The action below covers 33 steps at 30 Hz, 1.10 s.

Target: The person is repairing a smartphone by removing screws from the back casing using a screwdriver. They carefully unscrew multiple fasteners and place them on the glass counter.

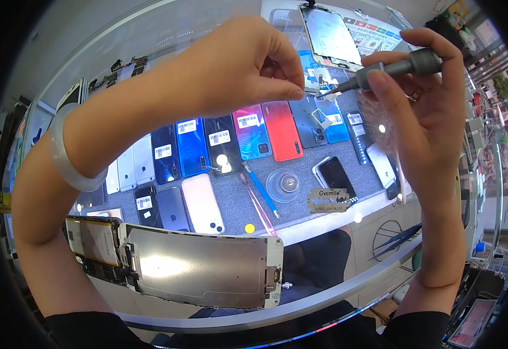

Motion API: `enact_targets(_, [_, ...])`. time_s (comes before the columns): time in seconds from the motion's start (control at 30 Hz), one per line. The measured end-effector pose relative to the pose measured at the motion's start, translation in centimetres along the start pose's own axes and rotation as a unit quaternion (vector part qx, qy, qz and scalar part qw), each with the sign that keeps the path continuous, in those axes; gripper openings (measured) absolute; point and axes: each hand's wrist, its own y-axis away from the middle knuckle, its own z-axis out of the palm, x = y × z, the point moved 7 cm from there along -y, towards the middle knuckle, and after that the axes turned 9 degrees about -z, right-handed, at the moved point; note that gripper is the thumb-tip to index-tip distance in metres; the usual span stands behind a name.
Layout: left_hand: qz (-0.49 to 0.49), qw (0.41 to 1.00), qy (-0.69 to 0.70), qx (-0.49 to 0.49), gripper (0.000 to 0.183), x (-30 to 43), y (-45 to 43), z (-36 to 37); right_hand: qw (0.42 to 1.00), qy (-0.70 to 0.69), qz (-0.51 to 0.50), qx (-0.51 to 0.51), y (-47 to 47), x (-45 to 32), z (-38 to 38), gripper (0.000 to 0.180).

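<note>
My right hand [428, 87] holds a grey precision screwdriver [393, 72], its shaft tilted down to the left. The tip is beside small metal phone parts [317, 80] near my left fingertips. My left hand [258, 65] has thumb and index finger brought close together at those parts; whether they pinch one is hidden. Just above the screwdriver lies a phone screen assembly [332, 35], metal backing up. In front of me is an opened phone: its display [201, 266] shows the metal back plate, and its body [92, 242] with the battery sits to the left.
Several phones, including a red one [282, 131] and a pink one [201, 203], appear to lie beneath the glass counter. A razor blade [328, 200], a clear round cup [282, 185], a blue pen-like tool [260, 189] and dark blue tweezers [395, 242] are nearer me.
</note>
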Motion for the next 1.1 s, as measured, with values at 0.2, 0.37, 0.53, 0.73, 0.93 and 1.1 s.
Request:
enact_targets(0.2, [0.017, 1.000, -0.012, 0.002, 0.010, -0.3, 0.4, 0.1, 0.996, 0.075, 0.003, -0.048, -0.5, -1.0, 0.9, 0.044])
enact_targets(0.37, [0.047, 0.998, -0.029, 0.001, 0.011, 0.2, 0.6, 0.1, 0.999, -0.019, -0.047, -0.007, 0.1, -0.3, 0.9, 0.044])
enact_targets(0.53, [0.041, 0.999, -0.018, 0.005, 0.011, -0.5, 0.5, -0.1, 0.999, -0.020, -0.024, -0.027, -0.4, -1.3, 1.2, 0.044])
enact_targets(0.73, [0.023, 0.999, -0.030, -0.012, 0.011, -0.4, 0.5, -0.2, 1.000, 0.004, -0.008, -0.022, 0.1, 0.1, 0.7, 0.045])
enact_targets(0.93, [0.040, 0.999, -0.029, -0.002, 0.014, -0.2, 0.7, -0.2, 0.999, 0.017, -0.025, -0.024, 0.1, -0.2, 0.1, 0.046])
enact_targets(1.1, [0.061, 0.998, -0.026, -0.005, 0.017, 1.0, 0.6, -0.2, 0.997, 0.009, -0.080, -0.018, 0.0, -0.1, -0.4, 0.046])
